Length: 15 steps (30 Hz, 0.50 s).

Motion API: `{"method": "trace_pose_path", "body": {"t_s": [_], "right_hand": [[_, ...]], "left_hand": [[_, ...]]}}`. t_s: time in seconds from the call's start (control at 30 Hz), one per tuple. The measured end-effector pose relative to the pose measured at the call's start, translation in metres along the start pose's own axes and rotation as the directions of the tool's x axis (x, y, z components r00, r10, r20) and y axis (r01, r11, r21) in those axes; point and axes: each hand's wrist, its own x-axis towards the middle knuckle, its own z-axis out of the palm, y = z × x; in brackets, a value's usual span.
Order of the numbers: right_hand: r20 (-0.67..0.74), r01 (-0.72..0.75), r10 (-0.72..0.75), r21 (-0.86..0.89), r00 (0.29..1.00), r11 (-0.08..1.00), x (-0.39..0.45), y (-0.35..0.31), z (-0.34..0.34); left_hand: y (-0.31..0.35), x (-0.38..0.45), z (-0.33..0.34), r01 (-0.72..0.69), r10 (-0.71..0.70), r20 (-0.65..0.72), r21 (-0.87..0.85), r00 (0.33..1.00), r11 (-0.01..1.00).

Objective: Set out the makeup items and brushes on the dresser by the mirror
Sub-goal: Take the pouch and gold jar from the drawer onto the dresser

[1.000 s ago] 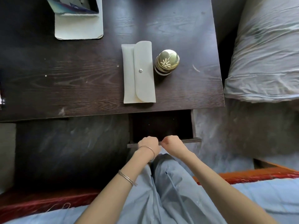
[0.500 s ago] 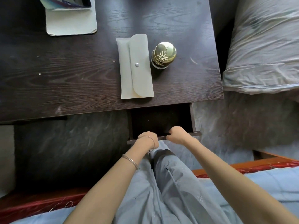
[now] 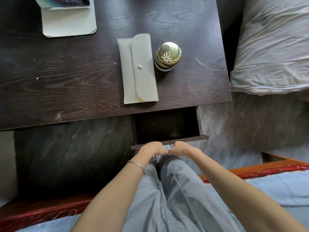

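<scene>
A cream snap-flap pouch lies on the dark wooden dresser. Right beside it stands a gold-lidded round jar. The pale base of a standing mirror sits at the back left. Below the dresser's front edge a drawer is pulled out; its inside looks dark and I see nothing in it. My left hand and my right hand are curled side by side on the drawer front, knuckles almost touching, fingers hidden underneath.
A bed with crumpled pale bedding runs close along the dresser's right side. I sit on a red-edged seat with a blue cover, my knees in grey-blue trousers just under the drawer. Grey floor lies either side.
My right hand, which was farther right along the drawer front half a second ago, has slid back beside my left hand. The drawer stays about as far out.
</scene>
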Motion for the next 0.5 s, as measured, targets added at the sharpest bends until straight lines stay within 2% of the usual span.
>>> {"method": "trace_pose_path", "body": {"t_s": [0.23,0.37,0.5], "right_hand": [[-0.125,0.105,-0.091,0.108,0.988,0.989,-0.005,-0.015,-0.024],[-0.257,0.207,-0.135,0.278,0.957,0.938,-0.004,-0.03,-0.05],[-0.29,0.248,-0.131,0.418,0.948,0.874,0.007,-0.038,-0.073]], "left_hand": [[-0.003,0.005,-0.016,0.005,-0.015,-0.178,-0.061,0.984,0.998],[0.001,0.007,-0.036,-0.034,-0.014,-0.289,-0.16,0.957,0.987],[0.004,0.005,-0.06,-0.061,-0.045,-0.341,-0.293,0.939,0.954]]}}
